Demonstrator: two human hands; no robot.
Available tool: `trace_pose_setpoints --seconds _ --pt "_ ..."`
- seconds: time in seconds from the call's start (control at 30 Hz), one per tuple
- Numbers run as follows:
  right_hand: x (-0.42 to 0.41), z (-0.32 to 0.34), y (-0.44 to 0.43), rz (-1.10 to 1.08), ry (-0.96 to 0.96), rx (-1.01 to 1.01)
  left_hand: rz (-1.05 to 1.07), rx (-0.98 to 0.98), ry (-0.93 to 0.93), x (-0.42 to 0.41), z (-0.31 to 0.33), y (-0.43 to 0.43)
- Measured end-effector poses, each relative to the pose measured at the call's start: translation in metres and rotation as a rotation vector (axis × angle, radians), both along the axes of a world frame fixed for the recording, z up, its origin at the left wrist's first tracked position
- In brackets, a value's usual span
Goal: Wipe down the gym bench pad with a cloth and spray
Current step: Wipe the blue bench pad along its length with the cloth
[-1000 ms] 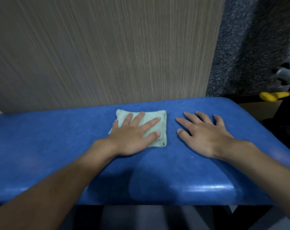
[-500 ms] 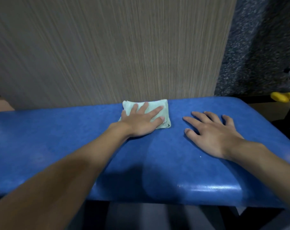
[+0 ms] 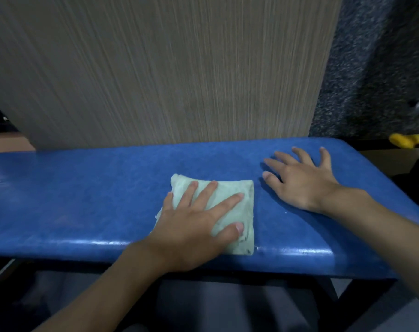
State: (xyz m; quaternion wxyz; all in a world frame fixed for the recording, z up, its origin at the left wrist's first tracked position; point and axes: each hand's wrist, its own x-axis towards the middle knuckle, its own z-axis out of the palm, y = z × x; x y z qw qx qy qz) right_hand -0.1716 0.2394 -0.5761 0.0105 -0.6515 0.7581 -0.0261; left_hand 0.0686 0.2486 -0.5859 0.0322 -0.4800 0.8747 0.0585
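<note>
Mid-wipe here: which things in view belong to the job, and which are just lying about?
Job: blue vinyl bench pad; pale green folded cloth under left hand; right hand flat on pad. Spray not in view.
Lying about: yellow handle far right; grey wood-grain panel behind.

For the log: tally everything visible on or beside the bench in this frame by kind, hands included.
Bench pad: 1, blue
Cloth: 1, pale green, folded
Hands: 2, left hand flat on the cloth, right hand flat on the pad
Yellow object: 1, at the right edge, off the bench
Total: 5
</note>
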Motion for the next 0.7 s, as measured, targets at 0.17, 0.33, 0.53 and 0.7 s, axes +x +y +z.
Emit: trace_pose_setpoints --seconds 0.17,0.33,0.53,0.7 --pt "0.010 -0.012 -0.005 0.028 -0.072 0.070 0.023 0.020 0.016 -0.017 -0.003 -0.069" --pt "0.008 -0.015 -0.003 0.021 -0.063 0.056 0.066 0.020 0.002 -0.043 0.002 -0.156" --pt "0.009 -0.015 -0.003 -0.001 -0.078 0.042 0.094 0.023 -0.011 -0.057 0.006 -0.202" --pt "0.010 -0.013 -0.001 -0.014 -0.106 0.020 0.052 0.036 -0.024 -0.040 0.003 -0.165"
